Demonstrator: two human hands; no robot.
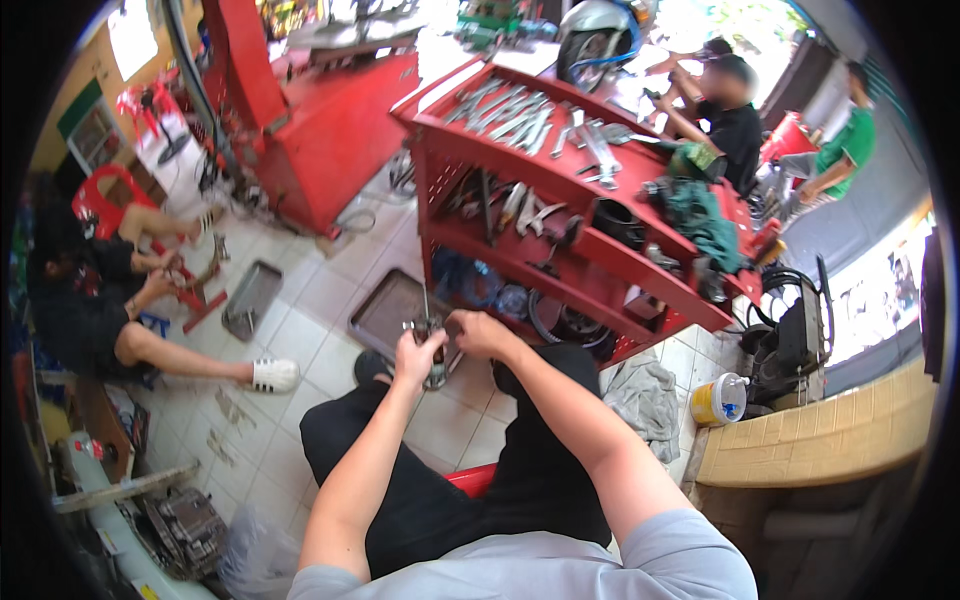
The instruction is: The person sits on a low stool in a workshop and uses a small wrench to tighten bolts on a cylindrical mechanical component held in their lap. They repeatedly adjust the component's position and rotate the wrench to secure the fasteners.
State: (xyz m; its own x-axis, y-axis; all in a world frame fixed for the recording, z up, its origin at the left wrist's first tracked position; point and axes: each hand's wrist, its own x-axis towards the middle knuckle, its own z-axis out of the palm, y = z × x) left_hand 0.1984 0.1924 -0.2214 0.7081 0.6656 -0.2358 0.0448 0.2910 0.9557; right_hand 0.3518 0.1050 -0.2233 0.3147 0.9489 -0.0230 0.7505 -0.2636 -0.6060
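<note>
Between my knees, my left hand (416,356) is closed around a small metal mechanical part (436,378), whose exact kind I cannot make out. A thin straight rod (425,300) stands up from the top of this part. My right hand (480,334) is close beside it on the right, its fingers curled together near the part's upper end. Whatever those fingers hold is too small to name. Under and beyond both hands, a shallow brown metal tray (374,318) lies on the tiled floor.
A red tool cart (640,190) stands just ahead, with several wrenches (510,115) and a green cloth (705,222) on top. Left, a seated person (85,275) works near another tray (253,298). A bucket (718,400) and grey rag (642,400) lie right.
</note>
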